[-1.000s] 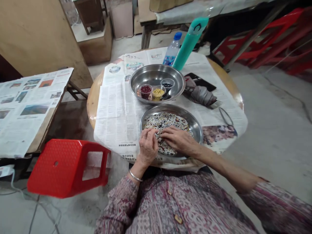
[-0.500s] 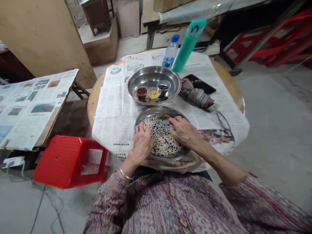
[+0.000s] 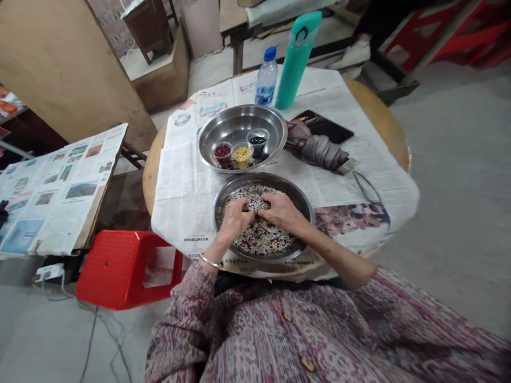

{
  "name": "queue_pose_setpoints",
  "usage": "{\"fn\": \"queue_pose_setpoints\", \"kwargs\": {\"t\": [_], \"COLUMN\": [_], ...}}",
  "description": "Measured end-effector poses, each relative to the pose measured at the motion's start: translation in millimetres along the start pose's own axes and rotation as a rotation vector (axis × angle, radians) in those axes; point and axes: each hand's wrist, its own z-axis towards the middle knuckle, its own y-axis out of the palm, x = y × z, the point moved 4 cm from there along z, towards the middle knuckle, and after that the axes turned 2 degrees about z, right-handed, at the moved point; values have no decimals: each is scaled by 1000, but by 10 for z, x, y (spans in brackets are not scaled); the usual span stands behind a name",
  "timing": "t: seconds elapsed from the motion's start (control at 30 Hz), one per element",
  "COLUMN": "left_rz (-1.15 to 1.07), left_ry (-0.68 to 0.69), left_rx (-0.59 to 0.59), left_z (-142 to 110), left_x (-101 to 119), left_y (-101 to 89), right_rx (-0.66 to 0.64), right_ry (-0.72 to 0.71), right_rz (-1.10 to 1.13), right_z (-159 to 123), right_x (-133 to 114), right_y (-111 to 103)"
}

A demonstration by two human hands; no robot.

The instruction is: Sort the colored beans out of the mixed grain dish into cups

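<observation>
A steel basin (image 3: 308,207) near me holds a mix of white grains with dark, red and yellow beans (image 3: 263,236). Over the mix, my left hand (image 3: 237,217) has its fingers curled in on some grains. My right hand (image 3: 281,213) faces it from the other side, thumb and fingers bent together on the grains. Their fingertips almost meet; what lies under them is partly hidden. Behind stands a second steel basin (image 3: 227,119), with clear cups of red beans (image 3: 222,150), yellow beans (image 3: 241,154) and black beans (image 3: 257,141) inside.
Newspaper covers the round table (image 3: 179,202). A water bottle (image 3: 266,77), a teal bottle (image 3: 297,61), a folded umbrella (image 3: 319,150) and a dark tablet-like slab (image 3: 325,127) lie or stand beyond. At left are a red stool (image 3: 114,268) and a newspaper-covered bench (image 3: 59,186).
My hands have come inward from the basin's two sides, and their spread fingers have curled together over the grains. The view has shifted slightly.
</observation>
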Motion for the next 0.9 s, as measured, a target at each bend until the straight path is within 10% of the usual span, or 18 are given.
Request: {"fn": "queue_pose_setpoints", "kwargs": {"t": [0.4, 0.7, 0.9], "left_rz": [179, 279, 251], "left_ry": [393, 384, 370], "left_rx": [-40, 265, 303], "left_z": [-862, -733, -741], "left_x": [105, -152, -167], "left_y": [-57, -100, -55], "right_rx": [-51, -322, -185], "right_ry": [-448, -514, -368], "right_rz": [-119, -204, -254], "right_z": [-731, -823, -534], "right_x": [-14, -208, -80], "right_y": [-18, 164, 152]}}
